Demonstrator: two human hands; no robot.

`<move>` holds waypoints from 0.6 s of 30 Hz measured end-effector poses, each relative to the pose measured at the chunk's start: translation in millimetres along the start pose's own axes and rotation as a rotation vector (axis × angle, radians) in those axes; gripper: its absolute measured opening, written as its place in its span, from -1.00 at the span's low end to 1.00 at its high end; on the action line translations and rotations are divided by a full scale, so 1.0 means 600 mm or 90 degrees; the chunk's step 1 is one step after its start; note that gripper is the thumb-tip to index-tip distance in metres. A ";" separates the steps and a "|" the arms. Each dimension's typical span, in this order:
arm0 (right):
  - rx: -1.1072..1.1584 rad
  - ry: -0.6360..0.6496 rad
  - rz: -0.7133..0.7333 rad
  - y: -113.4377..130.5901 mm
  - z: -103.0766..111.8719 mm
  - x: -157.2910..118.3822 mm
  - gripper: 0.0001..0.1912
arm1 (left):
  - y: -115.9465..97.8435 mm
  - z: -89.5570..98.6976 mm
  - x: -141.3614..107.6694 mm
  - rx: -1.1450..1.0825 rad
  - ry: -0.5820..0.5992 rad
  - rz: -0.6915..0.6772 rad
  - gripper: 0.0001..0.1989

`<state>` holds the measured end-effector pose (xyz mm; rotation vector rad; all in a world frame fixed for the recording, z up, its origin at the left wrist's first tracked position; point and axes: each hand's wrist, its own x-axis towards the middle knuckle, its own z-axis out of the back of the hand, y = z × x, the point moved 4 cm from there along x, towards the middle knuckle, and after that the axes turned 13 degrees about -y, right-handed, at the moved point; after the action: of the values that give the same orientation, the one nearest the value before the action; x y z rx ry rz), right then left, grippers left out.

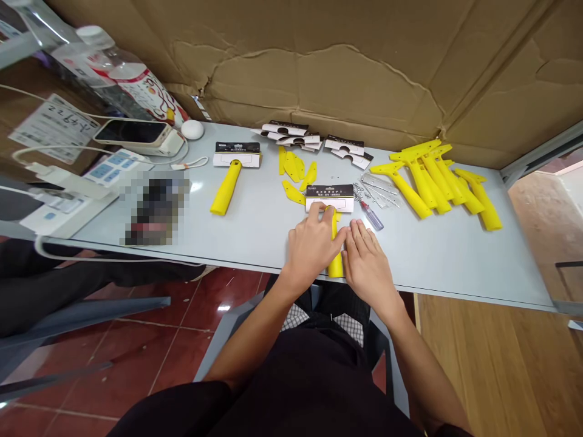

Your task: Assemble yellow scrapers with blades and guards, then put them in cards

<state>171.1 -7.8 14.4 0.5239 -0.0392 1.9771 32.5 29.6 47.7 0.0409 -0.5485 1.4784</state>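
Note:
A yellow-handled scraper with a black and white card sleeve on its head lies near the table's front edge. My left hand is on its upper handle, fingers bent around it just below the sleeve. Flat beside the handle, on its right, rests my right hand, fingers stretched out and nothing in them. A clear-handled screwdriver lies behind my right hand, beside a plastic bag of metal parts. Loose yellow plates are scattered behind the sleeve.
Another sleeved scraper lies to the left. Several yellow handles are piled at the right. Folded cards lie by the cardboard wall. A phone, power strip and bottles stand at the left.

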 end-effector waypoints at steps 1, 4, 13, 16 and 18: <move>0.003 -0.002 -0.001 0.000 0.000 0.000 -0.40 | 0.001 -0.002 0.003 -0.005 0.002 -0.006 -0.52; 0.018 -0.006 -0.013 -0.001 -0.001 -0.001 -0.41 | 0.007 -0.009 0.006 -0.041 -0.002 -0.046 -0.58; 0.009 -0.020 0.002 -0.001 -0.001 -0.001 -0.41 | 0.016 -0.015 0.003 -0.098 -0.063 -0.104 -0.55; 0.010 -0.014 0.002 0.000 -0.001 -0.001 -0.41 | 0.026 0.004 0.007 -0.106 -0.086 -0.103 -0.54; 0.013 -0.012 -0.003 -0.001 -0.001 -0.002 -0.41 | 0.039 0.021 0.013 -0.111 -0.106 -0.090 -0.54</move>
<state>171.7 -8.4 13.6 0.5556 -0.0292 1.9700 6.6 34.9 54.5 0.0656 -0.7915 1.2915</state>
